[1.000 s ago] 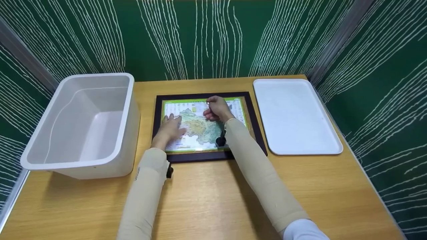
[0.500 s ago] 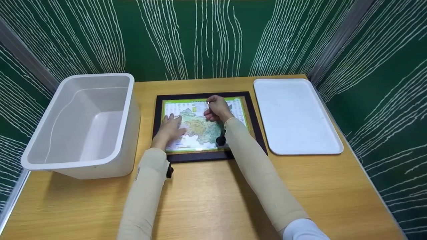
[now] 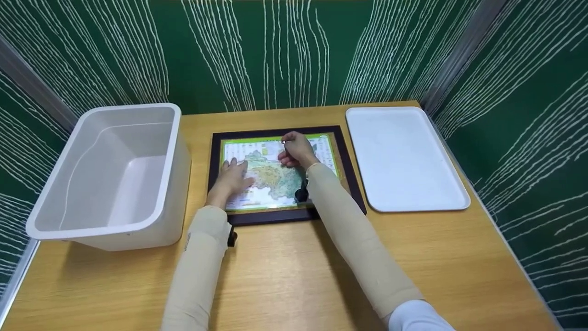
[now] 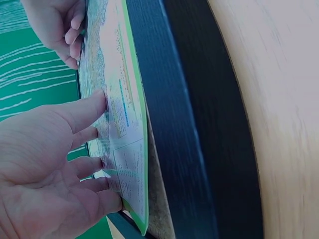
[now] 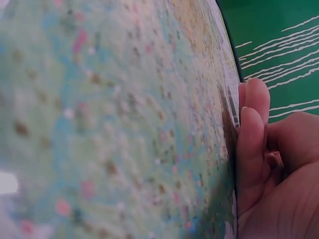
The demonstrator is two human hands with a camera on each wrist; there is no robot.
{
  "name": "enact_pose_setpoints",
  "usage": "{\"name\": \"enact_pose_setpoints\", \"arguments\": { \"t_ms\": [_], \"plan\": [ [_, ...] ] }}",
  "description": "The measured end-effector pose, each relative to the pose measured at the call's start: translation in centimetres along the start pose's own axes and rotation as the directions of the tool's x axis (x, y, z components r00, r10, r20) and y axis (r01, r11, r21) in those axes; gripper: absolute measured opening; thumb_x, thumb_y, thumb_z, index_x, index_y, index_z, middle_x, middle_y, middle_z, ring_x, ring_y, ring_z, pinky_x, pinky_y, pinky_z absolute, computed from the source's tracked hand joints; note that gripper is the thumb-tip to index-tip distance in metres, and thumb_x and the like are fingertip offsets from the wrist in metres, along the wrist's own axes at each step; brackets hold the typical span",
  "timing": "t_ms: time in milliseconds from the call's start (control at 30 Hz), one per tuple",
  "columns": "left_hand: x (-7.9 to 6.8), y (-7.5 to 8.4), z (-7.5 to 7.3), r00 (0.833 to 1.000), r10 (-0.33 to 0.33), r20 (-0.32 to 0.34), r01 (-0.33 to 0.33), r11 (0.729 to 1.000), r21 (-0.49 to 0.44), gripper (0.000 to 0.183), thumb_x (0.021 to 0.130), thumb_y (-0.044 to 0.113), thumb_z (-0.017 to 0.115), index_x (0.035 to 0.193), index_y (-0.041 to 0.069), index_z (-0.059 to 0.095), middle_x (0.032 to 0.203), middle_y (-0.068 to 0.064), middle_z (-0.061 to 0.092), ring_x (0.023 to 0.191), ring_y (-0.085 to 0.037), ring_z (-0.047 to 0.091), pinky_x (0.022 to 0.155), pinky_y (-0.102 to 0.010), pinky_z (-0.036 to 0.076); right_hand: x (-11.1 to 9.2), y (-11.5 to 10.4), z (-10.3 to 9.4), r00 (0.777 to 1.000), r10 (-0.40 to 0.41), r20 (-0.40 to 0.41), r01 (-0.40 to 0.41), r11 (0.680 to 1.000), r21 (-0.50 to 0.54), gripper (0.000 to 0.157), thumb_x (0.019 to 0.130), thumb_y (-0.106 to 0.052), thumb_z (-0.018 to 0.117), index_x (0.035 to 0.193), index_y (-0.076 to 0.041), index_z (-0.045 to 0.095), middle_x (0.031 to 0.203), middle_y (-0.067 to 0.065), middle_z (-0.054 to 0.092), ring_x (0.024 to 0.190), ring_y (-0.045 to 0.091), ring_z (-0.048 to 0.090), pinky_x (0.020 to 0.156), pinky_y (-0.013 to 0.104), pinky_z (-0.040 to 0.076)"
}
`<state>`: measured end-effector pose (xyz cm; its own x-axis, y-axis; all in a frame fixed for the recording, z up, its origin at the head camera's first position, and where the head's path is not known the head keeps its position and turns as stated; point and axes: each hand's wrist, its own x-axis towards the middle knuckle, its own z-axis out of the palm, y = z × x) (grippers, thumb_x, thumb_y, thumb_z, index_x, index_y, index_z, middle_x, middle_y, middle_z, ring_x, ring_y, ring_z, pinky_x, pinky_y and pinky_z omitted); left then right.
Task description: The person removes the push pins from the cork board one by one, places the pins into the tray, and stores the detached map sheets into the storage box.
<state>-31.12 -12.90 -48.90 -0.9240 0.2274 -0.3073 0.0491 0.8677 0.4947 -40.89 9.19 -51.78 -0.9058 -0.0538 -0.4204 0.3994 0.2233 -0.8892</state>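
A printed map (image 3: 271, 177) with a bright green border lies on a cork board (image 4: 158, 204) inside a dark frame (image 3: 271, 217). The map's near corner stands slightly off the cork in the left wrist view. My left hand (image 3: 233, 178) rests on the left part of the map with its fingers spread. Over the upper right part, my right hand (image 3: 298, 149) has curled fingers, and its thumb and forefinger pinch a small shiny pushpin (image 3: 284, 142) near the map's top edge. The pin's point is hidden. In the right wrist view, the curled fingers (image 5: 251, 134) lie against the map.
To the left stands a deep white plastic tub (image 3: 110, 174). A shallow white tray (image 3: 406, 158) lies right of the frame, close to it. Both share the wooden table (image 3: 275, 276) with the board. Green walls (image 3: 206, 55) with white streaks enclose the back and sides.
The head view has shifted slightly. Both hands keep nearly the same places on the map, the right still pinching the pushpin.
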Motion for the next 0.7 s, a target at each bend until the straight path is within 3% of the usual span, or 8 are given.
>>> {"name": "enact_pose_setpoints", "arguments": {
  "t_ms": [467,700],
  "plan": [
    [0.08,0.40,0.07,1.000,0.002,-0.007,-0.001,1.000,0.011,0.065,0.105,0.029,0.054,0.159,0.004,0.029,0.166,-0.027,0.009,0.153,-0.045,0.001,0.121,-0.060,0.012,-0.28,0.31,-0.23,0.998,-0.056,0.002,0.055,0.996,0.071,0.021,0.104,-0.013,0.053,0.125,-0.013,0.057,0.079,0.014,0.072,0.048,0.014,0.058,0.041,0.025,0.047],
    [-0.05,0.08,0.02,1.000,-0.002,-0.012,0.002,1.000,0.007,0.065,0.106,0.029,0.054,0.160,0.003,0.028,0.166,-0.027,0.008,0.152,-0.045,0.000,0.121,-0.059,0.009,0.01,-0.01,0.21,1.000,-0.029,-0.005,0.029,0.997,0.077,0.018,0.104,-0.011,0.053,0.121,-0.013,0.058,0.079,0.012,0.071,0.049,0.013,0.059,0.042,0.024,0.048]
  ]
}}
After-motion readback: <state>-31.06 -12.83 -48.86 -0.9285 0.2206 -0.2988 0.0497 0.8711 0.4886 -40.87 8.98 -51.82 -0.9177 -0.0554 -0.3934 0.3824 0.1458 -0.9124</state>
